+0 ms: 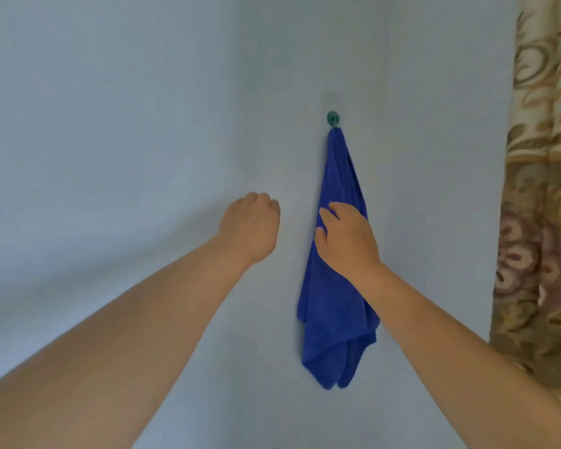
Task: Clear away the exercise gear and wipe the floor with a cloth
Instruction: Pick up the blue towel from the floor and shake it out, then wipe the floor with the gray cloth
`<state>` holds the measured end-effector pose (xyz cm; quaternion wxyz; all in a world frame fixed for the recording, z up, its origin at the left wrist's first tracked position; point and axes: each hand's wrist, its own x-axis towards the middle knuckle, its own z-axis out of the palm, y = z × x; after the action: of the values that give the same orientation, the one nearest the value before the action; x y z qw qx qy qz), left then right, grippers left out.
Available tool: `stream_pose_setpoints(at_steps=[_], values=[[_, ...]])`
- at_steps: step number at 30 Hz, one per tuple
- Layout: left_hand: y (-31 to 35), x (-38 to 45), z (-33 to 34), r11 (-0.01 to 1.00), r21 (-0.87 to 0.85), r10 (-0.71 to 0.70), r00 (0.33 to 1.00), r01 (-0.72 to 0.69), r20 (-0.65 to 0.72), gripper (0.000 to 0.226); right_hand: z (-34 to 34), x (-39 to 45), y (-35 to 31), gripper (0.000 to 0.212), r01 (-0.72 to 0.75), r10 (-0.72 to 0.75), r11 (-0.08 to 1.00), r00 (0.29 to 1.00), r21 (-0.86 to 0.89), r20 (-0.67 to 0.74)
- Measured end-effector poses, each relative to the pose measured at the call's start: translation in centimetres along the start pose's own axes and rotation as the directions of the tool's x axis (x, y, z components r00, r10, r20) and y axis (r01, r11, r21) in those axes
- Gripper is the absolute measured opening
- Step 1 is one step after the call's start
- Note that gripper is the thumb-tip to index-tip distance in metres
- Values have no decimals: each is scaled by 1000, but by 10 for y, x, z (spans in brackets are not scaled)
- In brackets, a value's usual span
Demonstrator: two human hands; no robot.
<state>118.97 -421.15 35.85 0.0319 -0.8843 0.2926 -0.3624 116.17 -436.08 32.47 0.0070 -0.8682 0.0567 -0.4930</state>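
Observation:
A blue cloth (337,176) hangs folded from a small green hook (333,118) on the pale blue wall. My right hand (345,236) lies on the middle of the cloth with its fingers spread and touching the fabric; whether they pinch it I cannot tell. My left hand (251,226) is raised to the left of the cloth, a short gap away, with its fingers curled under and holding nothing. No exercise gear and no floor are in view.
A patterned beige and brown curtain (538,202) hangs along the right edge. The bare pale blue wall (110,124) fills the rest, with a corner line running up left of the hook.

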Motion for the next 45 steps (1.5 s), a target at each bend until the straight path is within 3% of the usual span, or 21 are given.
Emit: stream_pose_setpoints(at_steps=[2, 8, 12, 16, 21, 24, 34, 41, 45], values=[[-19, -40, 12, 998, 34, -56, 997, 54, 59, 43, 12, -25, -29, 34, 50, -54, 997, 996, 60, 70], [-86, -185, 31, 958, 122, -283, 926, 259, 250, 57, 36, -97, -156, 70, 121, -220, 940, 930, 321, 294], [-150, -314, 32, 870, 191, -491, 772, 454, 404, 59, 47, -154, -274, 66, 245, -433, 875, 781, 418, 450], [-211, -465, 13, 739, 276, -659, 573, 615, 487, 58, 43, -234, -412, 66, 342, -636, 754, 594, 561, 492], [-278, -662, -34, 538, 411, -791, 273, 735, 548, 58, 9, -362, -588, 65, 402, -827, 556, 358, 728, 434], [-312, -777, -74, 423, 479, -835, 127, 769, 535, 58, -26, -437, -690, 64, 401, -896, 443, 231, 802, 379], [-390, -1080, -162, -4, 601, -820, -347, 799, 455, 61, -122, -640, -952, 70, 384, -942, 116, -251, 916, 224], [-524, -1209, -223, -270, 699, -791, -566, 662, 230, 62, -141, -673, -1184, 72, 413, -930, -140, -367, 900, 24], [-606, -1265, -254, -343, 714, -764, -623, 611, 166, 62, -162, -675, -1311, 71, 403, -923, -223, -380, 888, -59]])
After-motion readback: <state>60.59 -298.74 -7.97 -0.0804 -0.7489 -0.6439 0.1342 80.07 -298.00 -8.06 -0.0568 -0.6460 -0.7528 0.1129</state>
